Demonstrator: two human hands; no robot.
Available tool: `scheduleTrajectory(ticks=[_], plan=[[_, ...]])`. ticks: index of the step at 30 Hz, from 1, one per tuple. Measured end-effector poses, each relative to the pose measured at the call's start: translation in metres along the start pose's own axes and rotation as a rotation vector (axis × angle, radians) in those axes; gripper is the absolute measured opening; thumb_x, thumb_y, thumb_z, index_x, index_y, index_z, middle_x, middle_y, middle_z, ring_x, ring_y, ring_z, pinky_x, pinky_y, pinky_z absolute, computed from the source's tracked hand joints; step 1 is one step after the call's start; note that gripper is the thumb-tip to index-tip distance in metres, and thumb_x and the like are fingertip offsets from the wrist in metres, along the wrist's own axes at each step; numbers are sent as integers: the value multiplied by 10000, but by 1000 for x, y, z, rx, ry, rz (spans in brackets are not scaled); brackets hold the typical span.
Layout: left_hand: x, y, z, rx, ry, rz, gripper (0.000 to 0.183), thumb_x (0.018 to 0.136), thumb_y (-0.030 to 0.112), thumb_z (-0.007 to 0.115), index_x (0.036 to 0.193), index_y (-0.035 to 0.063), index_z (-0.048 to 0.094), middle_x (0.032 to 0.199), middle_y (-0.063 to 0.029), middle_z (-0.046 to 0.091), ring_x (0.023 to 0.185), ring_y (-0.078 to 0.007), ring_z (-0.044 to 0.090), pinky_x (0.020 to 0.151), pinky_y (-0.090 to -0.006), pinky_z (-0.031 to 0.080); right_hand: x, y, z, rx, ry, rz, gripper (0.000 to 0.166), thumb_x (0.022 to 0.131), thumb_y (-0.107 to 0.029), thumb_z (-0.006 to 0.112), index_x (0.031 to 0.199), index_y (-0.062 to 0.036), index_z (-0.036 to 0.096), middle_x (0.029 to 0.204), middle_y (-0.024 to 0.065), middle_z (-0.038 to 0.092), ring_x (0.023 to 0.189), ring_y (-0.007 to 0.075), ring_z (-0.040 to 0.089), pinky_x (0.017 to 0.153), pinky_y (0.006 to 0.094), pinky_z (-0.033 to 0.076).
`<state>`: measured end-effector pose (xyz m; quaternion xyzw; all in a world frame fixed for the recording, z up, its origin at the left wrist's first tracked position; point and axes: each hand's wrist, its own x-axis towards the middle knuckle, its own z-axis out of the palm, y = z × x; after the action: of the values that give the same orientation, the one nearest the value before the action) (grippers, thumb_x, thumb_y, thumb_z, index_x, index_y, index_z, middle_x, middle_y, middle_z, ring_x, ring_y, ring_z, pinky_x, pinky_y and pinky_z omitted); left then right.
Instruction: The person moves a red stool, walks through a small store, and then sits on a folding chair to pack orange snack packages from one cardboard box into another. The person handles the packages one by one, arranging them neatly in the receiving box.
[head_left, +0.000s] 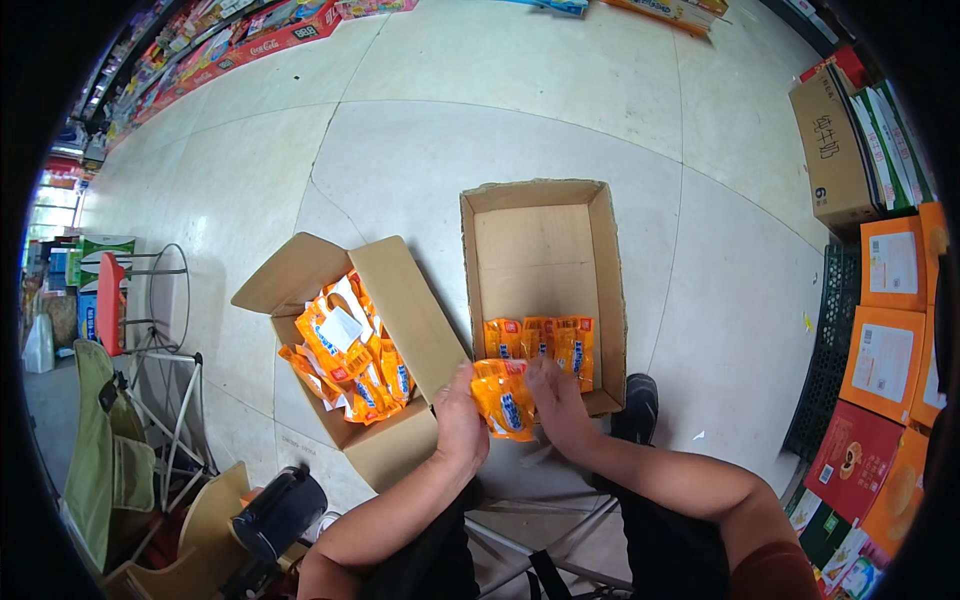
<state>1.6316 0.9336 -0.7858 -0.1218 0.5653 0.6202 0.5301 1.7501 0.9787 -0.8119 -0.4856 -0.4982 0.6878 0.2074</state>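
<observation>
Between my two hands is an orange snack packet (503, 399), upright, with a blue printed panel. My left hand (461, 416) grips its left edge, and my right hand (556, 405) holds its right edge. Just beyond stands a shallow cardboard tray box (536, 240), where several orange packets (576, 349) lie in a row at the near end. To the left, an open cardboard carton (409, 307) with raised flaps holds a loose heap of similar orange packets (364, 375) and a white square piece.
Orange boxes (881, 360), a dark green plastic crate (829, 337) and a brown carton (832, 142) line the right. At left are a green folding chair (94, 450), a red-topped metal-framed stool (112, 304) and a dark kettle-like vessel (279, 514). Stocked shelves (225, 67) stand at upper left.
</observation>
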Motion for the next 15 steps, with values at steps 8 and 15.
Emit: scheduleTrajectory(ticks=[8,15], plan=[[22,-11,-21,-124,76,-119,360,973,362,342,892,62,524,781,-34,584,598,-117,538,603,-271,483,-7,12,-11,-394,-10,-231,264,924,-238,503,808,-4,466,659,143,511,585,219,517,556,321,422],[19,-6,-9,-199,48,-211,359,970,364,344,1052,52,500,958,-76,595,824,-181,589,753,-341,496,-1,3,-14,-312,-55,-268,319,938,-284,480,765,-17,451,626,93,474,575,146,460,545,280,398]])
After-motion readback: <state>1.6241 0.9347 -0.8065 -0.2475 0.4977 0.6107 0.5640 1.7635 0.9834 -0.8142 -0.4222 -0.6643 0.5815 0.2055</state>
